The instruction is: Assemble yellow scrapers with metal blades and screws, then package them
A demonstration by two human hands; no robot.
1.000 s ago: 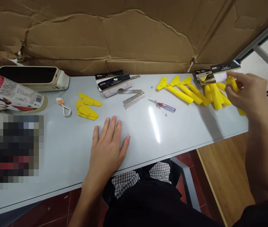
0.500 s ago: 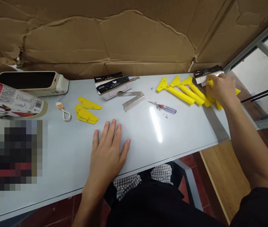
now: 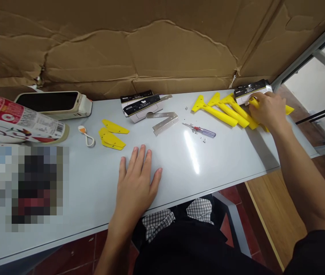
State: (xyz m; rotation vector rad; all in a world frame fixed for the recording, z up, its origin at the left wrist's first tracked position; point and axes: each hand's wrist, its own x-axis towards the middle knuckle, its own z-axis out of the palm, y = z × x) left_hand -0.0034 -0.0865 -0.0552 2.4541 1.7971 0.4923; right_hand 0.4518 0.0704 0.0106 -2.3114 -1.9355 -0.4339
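My left hand (image 3: 136,181) lies flat on the table near its front edge, fingers spread, holding nothing. At the far right, my right hand (image 3: 271,110) has its fingers closed round a yellow scraper handle (image 3: 254,102), mostly hidden beneath the hand. Several more yellow scraper handles (image 3: 219,115) lie slanted in a row to its left. A screwdriver (image 3: 207,132) with a clear purple handle rests among small screws and nuts (image 3: 201,138). Flat metal strips (image 3: 165,124) lie left of it. Yellow cover plates (image 3: 113,139) are beyond my left fingertips.
Black-and-white boxes (image 3: 143,109) stand at the back middle, and another small box (image 3: 245,98) is by my right hand. A white cord loop (image 3: 90,142), a device with a dark screen (image 3: 50,103) and a lying bottle (image 3: 36,122) occupy the left. Cardboard (image 3: 93,57) lines the back.
The view has turned slightly left, so the things on the left appear farther right. My left hand stays flat, and my right hand remains at the scraper handles with little visible movement.
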